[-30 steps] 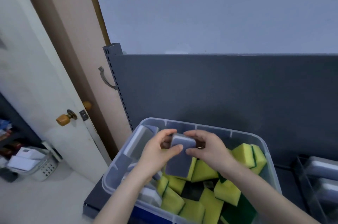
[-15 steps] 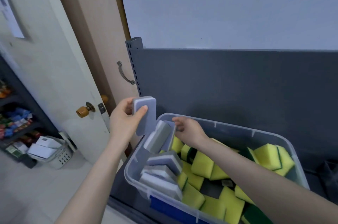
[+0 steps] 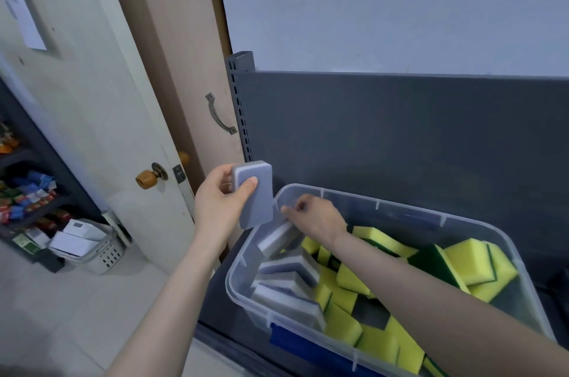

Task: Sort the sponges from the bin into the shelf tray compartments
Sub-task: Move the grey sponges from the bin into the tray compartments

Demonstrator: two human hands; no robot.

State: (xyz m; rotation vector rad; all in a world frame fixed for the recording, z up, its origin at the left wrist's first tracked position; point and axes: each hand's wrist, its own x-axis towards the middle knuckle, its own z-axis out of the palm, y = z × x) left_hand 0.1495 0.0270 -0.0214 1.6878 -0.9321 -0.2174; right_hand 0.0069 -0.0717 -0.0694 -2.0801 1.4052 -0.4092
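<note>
Left hand (image 3: 218, 204) clamped a grey sponge (image 3: 253, 193) upright just outside the bin (image 3: 409, 207), probably clearing room. Right hand (image 3: 314, 216) curled into its far-left corner; whether it gripped anything, couldn't tell.

Single head-worn wide-angle view, looking forward and down, close over bin (image 3: 400, 207)

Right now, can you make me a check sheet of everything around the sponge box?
Surface: dark shelf under the clear bin.
Job's things: grey sponges at the bin's left end, yellow-green sponges filling the rest; one grey sponge held outside its left corner; shelf tray not in view.
Clutter: nothing seen.
Hands: left hand grips the grey sponge; right hand reaches into the bin's left corner, grip unclear.
Cables: nothing seen.
Surroundings: door with brown knob, white basket on the floor, stocked shelves far left.
</note>
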